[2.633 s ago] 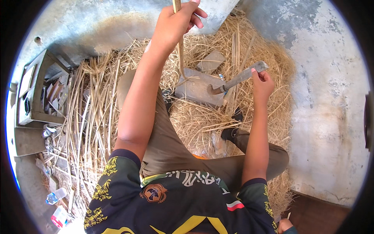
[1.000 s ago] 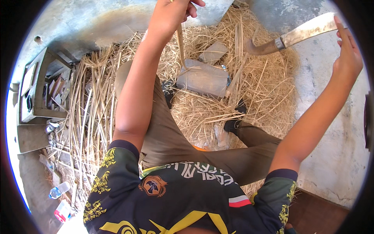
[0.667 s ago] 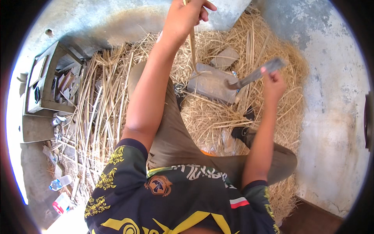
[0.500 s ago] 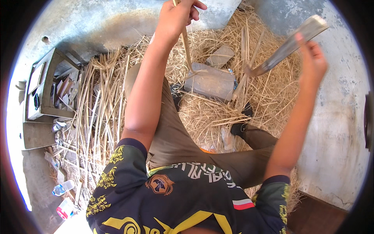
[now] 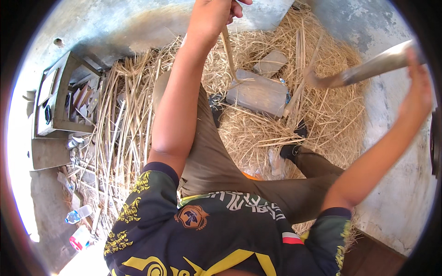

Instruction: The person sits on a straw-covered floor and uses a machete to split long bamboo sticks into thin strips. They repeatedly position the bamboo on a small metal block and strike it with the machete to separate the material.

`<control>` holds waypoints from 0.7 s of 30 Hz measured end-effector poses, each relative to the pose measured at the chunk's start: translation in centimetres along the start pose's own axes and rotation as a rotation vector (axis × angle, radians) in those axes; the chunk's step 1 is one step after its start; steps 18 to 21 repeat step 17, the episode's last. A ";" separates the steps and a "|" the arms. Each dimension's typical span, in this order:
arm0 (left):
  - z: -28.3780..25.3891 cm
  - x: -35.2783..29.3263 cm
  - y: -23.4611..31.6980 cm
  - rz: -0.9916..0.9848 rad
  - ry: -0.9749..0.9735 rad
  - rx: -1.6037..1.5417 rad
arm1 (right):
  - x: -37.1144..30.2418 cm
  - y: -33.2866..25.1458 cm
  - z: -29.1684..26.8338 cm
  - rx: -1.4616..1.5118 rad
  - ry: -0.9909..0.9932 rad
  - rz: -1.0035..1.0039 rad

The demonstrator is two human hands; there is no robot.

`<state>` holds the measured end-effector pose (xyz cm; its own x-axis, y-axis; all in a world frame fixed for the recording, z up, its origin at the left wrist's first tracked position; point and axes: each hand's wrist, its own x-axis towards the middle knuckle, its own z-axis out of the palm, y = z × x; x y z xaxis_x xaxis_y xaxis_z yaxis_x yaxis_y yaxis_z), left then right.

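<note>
**Blade raised over the block**

I sat on the straw (image 5: 322, 115) with my knees bent, my shoe (image 5: 290, 149) near its middle. Beyond the shoe a grey block (image 5: 258, 94) lay flat on the straw, a smaller stone (image 5: 271, 62) just past it. My left hand (image 5: 212, 14) closed around a thin stick (image 5: 229, 53), whose lower end reached the block's near-left edge. My right hand (image 5: 416, 78) gripped the blade (image 5: 368, 71), held high and well apart from the block, toward the straw's right edge.
</note>
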<state>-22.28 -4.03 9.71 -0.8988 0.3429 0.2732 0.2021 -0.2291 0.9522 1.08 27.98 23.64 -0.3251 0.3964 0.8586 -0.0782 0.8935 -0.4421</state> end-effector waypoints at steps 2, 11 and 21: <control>-0.6 -0.5 -0.3 -0.025 0.033 0.018 | -12.9 -1.9 5.7 -0.038 0.042 0.273; 0.6 0.1 -0.4 0.006 -0.003 0.102 | -14.6 0.1 5.3 -0.038 -0.170 0.499; 0.7 0.2 -0.6 -0.027 -0.034 0.031 | 0.3 -1.7 1.8 0.236 -0.184 0.282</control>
